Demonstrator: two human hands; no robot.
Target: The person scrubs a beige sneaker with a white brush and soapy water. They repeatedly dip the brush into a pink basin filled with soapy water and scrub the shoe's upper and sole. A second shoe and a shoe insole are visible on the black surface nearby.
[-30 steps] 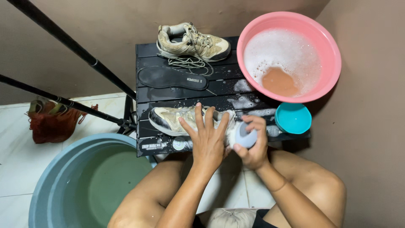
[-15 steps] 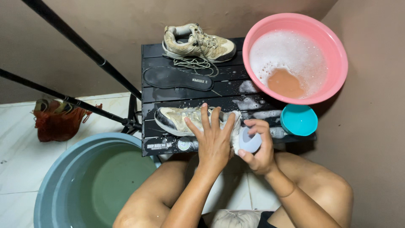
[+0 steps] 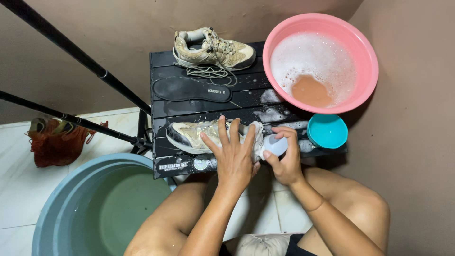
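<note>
Fingers (image 3: 222,135) of my left hand (image 3: 234,159) are spread flat over the muddy sneaker (image 3: 189,135), pressing it down near the front edge of the black slatted table (image 3: 161,61). My right hand (image 3: 286,159) is curled closed around a pale scrub brush (image 3: 275,144), its head touching the sneaker's heel end. To do this well, I judge the pinning hand should bear straight down so the wet shoe cannot slide on the suds, while the brush works in short strokes along the heel. The sneaker lies on its side, long axis running parallel to the table's front edge, toe toward the left edge, heel toward the right. At the back edge sits the second sneaker (image 3: 213,50) with loose laces, a dark insole (image 3: 192,90) between the two. A pink basin (image 3: 369,71) of foamy water overhangs the back right corner; a teal cup (image 3: 327,131) rests at the right edge.
</note>
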